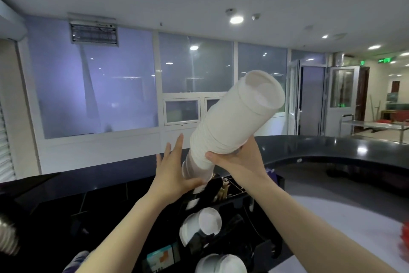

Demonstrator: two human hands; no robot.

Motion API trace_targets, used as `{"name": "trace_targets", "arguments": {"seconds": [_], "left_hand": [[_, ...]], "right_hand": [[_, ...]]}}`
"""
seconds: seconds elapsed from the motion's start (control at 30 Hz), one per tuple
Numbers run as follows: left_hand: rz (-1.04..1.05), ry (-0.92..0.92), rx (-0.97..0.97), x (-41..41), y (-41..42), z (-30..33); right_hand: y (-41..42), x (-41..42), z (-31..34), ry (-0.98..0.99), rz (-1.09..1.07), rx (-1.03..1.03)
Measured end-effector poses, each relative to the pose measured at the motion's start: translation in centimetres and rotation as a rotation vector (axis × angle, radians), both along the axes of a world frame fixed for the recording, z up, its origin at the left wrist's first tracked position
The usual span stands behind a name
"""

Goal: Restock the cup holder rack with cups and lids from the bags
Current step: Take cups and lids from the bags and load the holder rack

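A long stack of white cups is held tilted up in the air, its open mouth pointing up and to the right. My right hand grips the stack from below near its narrow end. My left hand has straight fingers, and its thumb side touches the stack's lower tip, where a clear plastic sleeve hangs. Below them stands the black cup holder rack, with white cups and lids in its openings.
A curved dark counter runs behind and to the right of the rack. Large windows fill the far wall. A steel table stands at the far right. Something red shows at the right edge.
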State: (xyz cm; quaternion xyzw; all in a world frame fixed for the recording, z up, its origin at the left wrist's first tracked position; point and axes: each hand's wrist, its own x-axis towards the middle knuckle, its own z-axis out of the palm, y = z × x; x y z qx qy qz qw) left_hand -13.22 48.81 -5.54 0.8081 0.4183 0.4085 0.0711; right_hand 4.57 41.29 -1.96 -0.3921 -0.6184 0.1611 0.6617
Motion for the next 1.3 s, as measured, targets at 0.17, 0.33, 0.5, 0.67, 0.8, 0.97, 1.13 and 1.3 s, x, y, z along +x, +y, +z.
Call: {"name": "trace_targets", "arguments": {"seconds": [0.17, 0.33, 0.5, 0.67, 0.8, 0.97, 1.13, 1.3], "left_hand": [[-0.253, -0.258, 0.127, 2.0, -5.2, 1.0], [-0.314, -0.342, 0.137, 4.4, -7.7, 0.0], [-0.137, -0.166, 0.1, 3.6, -8.3, -3.1], [-0.028, 0.065, 0.133, 3.2, -7.4, -4.4], [-0.073, 0.012, 0.051, 2.8, -6.9, -5.6], [-0.094, 0.013, 0.013, 1.8, -7.3, -6.9], [0.01, -0.083, 0.058, -0.5, -7.2, -7.5], [0.133, -0.016, 0.111, -2.7, -8.0, -7.4]], "right_hand": [[-3.2, 0.8, -0.4, -0.035, 0.126, 0.05], [-5.1, 3.1, -2.2, -0.084, 0.258, -0.103], [-5.8, 5.4, -3.8, 0.05, 0.348, -0.201], [-5.6, 6.6, -4.6, 0.229, 0.291, -0.159], [-5.3, 6.4, -5.2, 0.135, 0.234, -0.113], [-4.5, 5.8, -6.0, -0.005, 0.184, -0.087], [-2.6, 4.7, -7.0, -0.106, 0.158, -0.156], [-1.0, 2.4, -9.4, -0.318, 0.133, -0.187]]}}
